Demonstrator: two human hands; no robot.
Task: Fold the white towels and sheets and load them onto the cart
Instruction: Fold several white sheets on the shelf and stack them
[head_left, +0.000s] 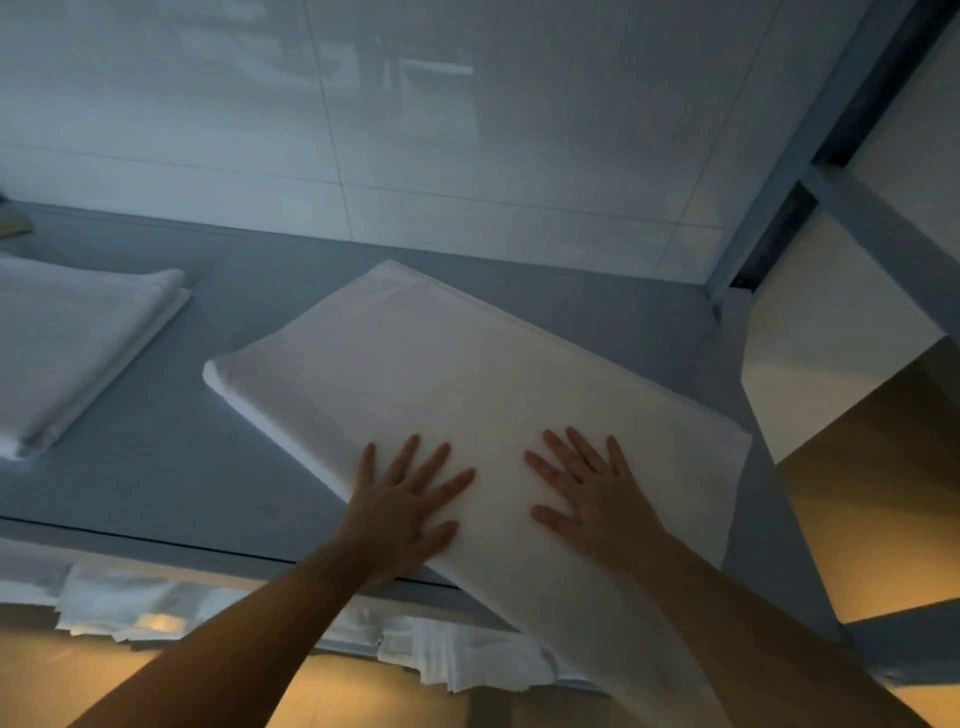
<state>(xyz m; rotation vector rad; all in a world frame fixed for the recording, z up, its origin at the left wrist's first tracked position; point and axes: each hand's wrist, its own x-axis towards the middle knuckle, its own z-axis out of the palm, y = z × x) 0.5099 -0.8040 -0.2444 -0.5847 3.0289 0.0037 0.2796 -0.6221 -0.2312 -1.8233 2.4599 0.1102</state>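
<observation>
The grey shelf (171, 467) is the biggest thing here, and I take it as my landmark; I judge it is the top level of the cart, though the wheels are not in view. Behind the shelf rises a pale tiled wall (467, 130), and at its right end stands a grey metal frame (769, 187).

On the shelf, towards its right part, lies the folded white sheet (467, 374). It lies at an angle to the front edge of the shelf, and its near corner hangs over this edge towards the person. It seems it is only half pushed on, so the loading of this piece is not finished.

At the left end of the shelf lies another folded white pile (78, 343), well apart from the sheet. Probably it was put to the side to leave space.

Under the front edge of the shelf some more white linen (457, 665) shows, in a lower level; I cannot tell how it is folded.

The left hand (402, 512) and the right hand (592, 499) rest flat on the near part of the sheet, fingers straight and spread wide, holding nothing. Flat palms suit for sliding the sheet deeper without breaking its folds.
</observation>
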